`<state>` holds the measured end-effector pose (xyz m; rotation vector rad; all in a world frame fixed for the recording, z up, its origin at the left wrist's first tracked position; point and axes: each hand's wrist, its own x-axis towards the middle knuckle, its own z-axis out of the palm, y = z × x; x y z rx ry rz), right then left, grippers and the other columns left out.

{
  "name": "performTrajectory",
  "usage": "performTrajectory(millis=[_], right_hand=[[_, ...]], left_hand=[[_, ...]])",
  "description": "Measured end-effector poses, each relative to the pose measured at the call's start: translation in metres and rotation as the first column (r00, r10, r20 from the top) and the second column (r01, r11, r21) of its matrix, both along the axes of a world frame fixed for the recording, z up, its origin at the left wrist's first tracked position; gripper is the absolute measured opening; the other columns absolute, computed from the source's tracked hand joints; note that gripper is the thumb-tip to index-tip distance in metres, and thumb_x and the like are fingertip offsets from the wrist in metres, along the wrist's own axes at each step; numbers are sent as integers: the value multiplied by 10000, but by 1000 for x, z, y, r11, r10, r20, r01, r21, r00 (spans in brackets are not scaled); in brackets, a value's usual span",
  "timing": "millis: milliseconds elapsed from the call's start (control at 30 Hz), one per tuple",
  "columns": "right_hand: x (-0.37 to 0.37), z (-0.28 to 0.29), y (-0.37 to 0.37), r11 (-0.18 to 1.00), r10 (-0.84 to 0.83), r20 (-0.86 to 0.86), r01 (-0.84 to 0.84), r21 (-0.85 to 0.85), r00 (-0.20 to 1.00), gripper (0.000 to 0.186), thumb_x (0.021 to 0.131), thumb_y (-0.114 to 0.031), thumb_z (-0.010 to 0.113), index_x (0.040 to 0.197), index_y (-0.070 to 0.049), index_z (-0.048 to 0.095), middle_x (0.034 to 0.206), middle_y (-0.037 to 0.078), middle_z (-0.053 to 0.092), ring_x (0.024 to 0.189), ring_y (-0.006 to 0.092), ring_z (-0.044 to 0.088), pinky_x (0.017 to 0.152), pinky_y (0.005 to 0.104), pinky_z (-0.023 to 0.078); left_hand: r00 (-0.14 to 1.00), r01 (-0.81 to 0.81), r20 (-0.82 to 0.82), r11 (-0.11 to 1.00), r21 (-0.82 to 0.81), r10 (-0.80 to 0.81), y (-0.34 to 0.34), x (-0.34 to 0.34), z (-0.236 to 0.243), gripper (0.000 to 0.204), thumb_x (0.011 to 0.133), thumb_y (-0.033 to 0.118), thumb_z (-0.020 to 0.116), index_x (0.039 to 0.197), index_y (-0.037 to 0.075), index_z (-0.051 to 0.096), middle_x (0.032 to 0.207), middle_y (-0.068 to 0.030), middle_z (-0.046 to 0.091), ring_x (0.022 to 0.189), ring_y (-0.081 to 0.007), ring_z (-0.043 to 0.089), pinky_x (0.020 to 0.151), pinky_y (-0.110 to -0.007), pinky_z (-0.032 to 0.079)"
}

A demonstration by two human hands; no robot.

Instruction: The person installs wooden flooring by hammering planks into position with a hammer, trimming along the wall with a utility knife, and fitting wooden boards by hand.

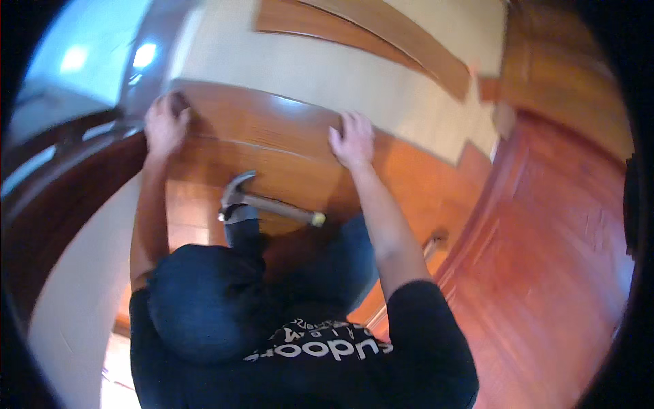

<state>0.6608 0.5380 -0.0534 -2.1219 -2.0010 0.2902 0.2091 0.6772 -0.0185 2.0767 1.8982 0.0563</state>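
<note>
A brown wood-look floor plank point(266, 121) lies across in front of me, over the pale underlay. My left hand point(165, 129) is closed over its left end, fingers bent around the edge by the wall. Farther right, my right hand point(354, 142) has its fingers curled over the plank's far edge, with the thumb on the near side. Between my arms, a claw hammer point(279, 206) rests close to my leg, its head to the left and its handle pointing right. My own body hides part of the floor around it.
Loose planks point(371, 42) lie on the beige underlay point(300, 65) farther off. A large reddish wooden panel point(538, 266) takes up the right side. Dark wooden furniture point(75, 204) stands at the left. Beside my right elbow is a blurred tool-like object point(434, 245).
</note>
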Motion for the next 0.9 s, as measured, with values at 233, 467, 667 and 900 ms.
performTrajectory(millis=[233,467,667,900], right_hand=[[7,9,-3,999,-35,-57,37,32,998,532,854,-374,731,1300,-103,629,1321,125,568,1286,342,494,1127,481,410],[16,0,-14,997,-42,-44,44,60,998,547,853,-386,732,1301,-90,626,1321,124,566,1268,338,500,1137,483,393],[4,8,5,990,-57,-81,67,124,995,505,856,-355,730,1268,-82,631,1248,141,591,1219,353,526,1081,489,425],[-6,30,42,999,-39,-111,35,-37,993,505,942,-503,643,1211,-76,676,1157,165,676,1125,368,611,1024,492,469]], left_hand=[[993,79,82,994,75,-85,4,-6,-29,561,974,300,687,1441,25,543,1363,-266,578,1275,-413,550,1117,-480,429],[751,-201,526,897,-393,399,25,11,-31,390,963,212,700,1309,31,677,1028,-83,655,970,-183,591,907,-323,476],[776,-186,565,957,-222,282,67,4,-21,356,991,192,659,1315,47,678,1003,-37,681,916,-116,595,874,-273,465],[724,-210,631,960,-186,281,62,9,56,352,1038,201,637,1317,-14,626,1106,-56,689,1009,-138,623,935,-274,483]])
